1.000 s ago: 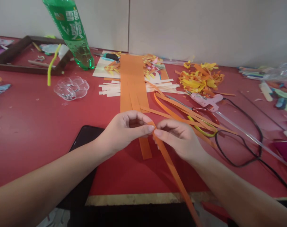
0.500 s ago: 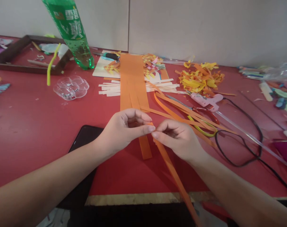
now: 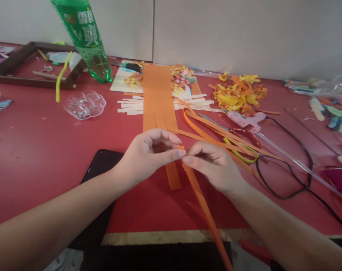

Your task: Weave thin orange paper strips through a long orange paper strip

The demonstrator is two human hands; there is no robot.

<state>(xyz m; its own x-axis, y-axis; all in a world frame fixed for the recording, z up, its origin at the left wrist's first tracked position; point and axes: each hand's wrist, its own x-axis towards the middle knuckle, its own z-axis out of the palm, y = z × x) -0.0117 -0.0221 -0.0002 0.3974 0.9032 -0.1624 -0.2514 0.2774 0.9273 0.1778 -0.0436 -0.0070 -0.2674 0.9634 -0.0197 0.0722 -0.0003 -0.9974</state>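
Note:
An orange paper strip [image 3: 202,203] is pinched near its upper end between the fingertips of both hands. My left hand [image 3: 154,150] and my right hand [image 3: 213,163] nearly touch each other there. From them the strip hangs down past the table's front edge. Behind my hands lies a wide orange paper sheet [image 3: 158,86], with narrower strips on its lower part. One strip end [image 3: 173,177] shows just below my left hand. More loose orange strips [image 3: 216,130] fan out to the right, over scissors with red and yellow handles [image 3: 245,152].
A pink glue gun [image 3: 245,119] with a black cord lies at right. Orange and yellow paper scraps [image 3: 240,94] are heaped behind it. Leftward are a green bottle [image 3: 88,41], a clear flower-shaped dish [image 3: 84,105] and a dark frame [image 3: 11,79]. A black phone [image 3: 99,165] lies under my left forearm.
The strip's hanging lower end has swung slightly to the left. My fingertips have shifted only a little, still pinching the strip.

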